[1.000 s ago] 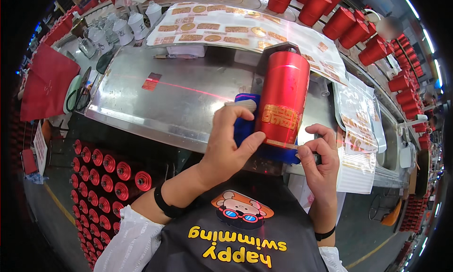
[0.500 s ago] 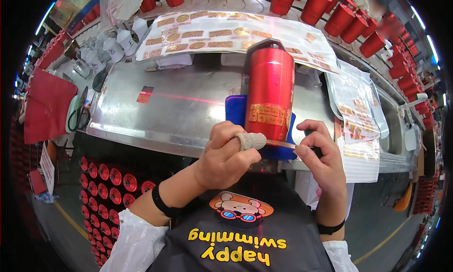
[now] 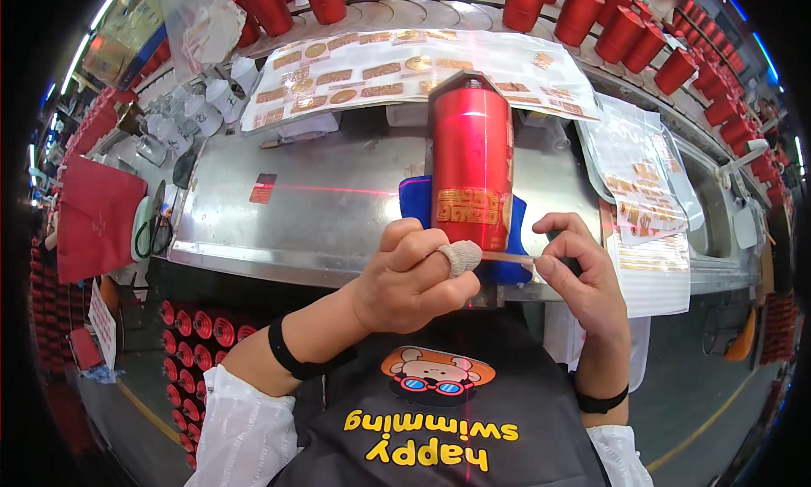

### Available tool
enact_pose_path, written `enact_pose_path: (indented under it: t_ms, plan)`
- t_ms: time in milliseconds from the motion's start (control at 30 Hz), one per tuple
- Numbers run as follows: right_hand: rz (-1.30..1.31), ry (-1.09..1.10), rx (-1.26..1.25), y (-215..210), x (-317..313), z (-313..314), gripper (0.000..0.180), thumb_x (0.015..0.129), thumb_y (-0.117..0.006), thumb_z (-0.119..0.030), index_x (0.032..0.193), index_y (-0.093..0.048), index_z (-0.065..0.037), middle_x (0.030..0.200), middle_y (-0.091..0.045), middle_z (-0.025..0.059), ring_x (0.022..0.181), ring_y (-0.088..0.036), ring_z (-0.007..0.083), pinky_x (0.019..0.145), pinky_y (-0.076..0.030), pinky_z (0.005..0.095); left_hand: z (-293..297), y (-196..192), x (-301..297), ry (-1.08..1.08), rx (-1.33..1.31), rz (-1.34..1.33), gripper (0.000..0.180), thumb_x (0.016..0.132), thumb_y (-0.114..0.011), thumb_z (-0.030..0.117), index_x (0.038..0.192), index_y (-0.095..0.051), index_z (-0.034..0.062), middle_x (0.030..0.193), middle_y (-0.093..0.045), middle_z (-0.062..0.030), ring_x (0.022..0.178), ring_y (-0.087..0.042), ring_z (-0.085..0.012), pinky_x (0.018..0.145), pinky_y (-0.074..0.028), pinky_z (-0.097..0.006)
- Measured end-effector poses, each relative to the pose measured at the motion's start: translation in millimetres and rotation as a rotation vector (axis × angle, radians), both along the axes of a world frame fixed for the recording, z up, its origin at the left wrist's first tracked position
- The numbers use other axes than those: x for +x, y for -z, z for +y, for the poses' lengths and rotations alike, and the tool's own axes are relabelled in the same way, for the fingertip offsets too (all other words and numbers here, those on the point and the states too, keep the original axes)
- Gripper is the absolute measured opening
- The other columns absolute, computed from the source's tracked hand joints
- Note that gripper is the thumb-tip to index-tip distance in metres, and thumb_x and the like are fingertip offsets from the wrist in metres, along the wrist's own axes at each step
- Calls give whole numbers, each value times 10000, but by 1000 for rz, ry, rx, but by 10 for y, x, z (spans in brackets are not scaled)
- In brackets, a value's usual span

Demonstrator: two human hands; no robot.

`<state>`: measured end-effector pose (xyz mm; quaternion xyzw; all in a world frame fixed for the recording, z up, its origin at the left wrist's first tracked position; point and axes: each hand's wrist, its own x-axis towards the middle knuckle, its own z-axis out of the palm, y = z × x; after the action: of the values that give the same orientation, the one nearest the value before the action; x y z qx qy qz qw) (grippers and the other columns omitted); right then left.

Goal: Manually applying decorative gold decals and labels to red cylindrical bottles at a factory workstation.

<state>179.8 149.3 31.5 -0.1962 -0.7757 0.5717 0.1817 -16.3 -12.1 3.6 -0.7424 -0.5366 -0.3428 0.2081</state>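
Observation:
A thin, narrow translucent strip (image 3: 509, 257) is stretched level between my hands, just in front of the near end of a red metallic canister (image 3: 473, 153). My left hand (image 3: 414, 276), with a knitted finger sleeve (image 3: 461, 257) on one finger, is closed on the strip's left end. My right hand (image 3: 583, 272) pinches the other end between thumb and forefinger. The canister lies on its side with a gold patterned decal (image 3: 469, 206) near its close end. Beneath it is a blue cloth (image 3: 416, 198), and a dark angular piece (image 3: 460, 80) stands at its far end.
Sheets of gold decals (image 3: 342, 73) lie behind the canister, with more decal sheets (image 3: 642, 191) at the right by a sink (image 3: 718, 229). A small red tag (image 3: 263, 189) and scissors (image 3: 159, 233) are at left. Red canisters (image 3: 621, 32) stand along the back.
The view has shifted a little, and my hands sit slightly farther right relative to the canister. Both hands keep their hold on the strip.

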Motion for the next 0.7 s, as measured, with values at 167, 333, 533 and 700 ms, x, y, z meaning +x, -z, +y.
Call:
enact_pose_path:
  t_ms: [167, 333, 533, 700]
  plan:
    - [27, 1, 12, 44, -49, -1, 136, 842, -669, -119, 789, -588, -23, 1110, -534, 78, 902, -487, 123, 768, -387, 248, 76, 22, 14, 22, 47, 41, 241, 719, -686, 207, 927, -566, 191, 1027, -613, 18, 936, -511, -180, 812, -402, -340]
    - [21, 18, 7, 57, -57, 6, 137, 840, -672, -120, 789, -589, -23, 1105, -540, 82, 902, -497, 124, 761, -393, 245, 145, 36, 56, 10, 37, 109, 264, 705, -693, 188, 941, -575, 185, 1020, -612, 8, 861, -509, -172, 744, -416, -300]
    - [-1, 4, 16, 92, -49, 12, 126, 837, -666, -110, 792, -592, -20, 1100, -545, 79, 897, -503, 123, 738, -404, 236, 82, 248, 0, 50, 94, -116, 234, 695, -698, 176, 906, -596, 177, 1028, -626, -13, 794, -528, -179, 669, -424, -300]
    - [18, 2, -14, 142, -26, 54, 123, 836, -666, -108, 797, -591, -18, 1088, -547, 72, 908, -506, 120, 744, -416, 245, 141, 100, 39, 53, 90, 21, 238, 688, -699, 174, 907, -606, 172, 1041, -631, -20, 793, -530, -181, 647, -428, -307]
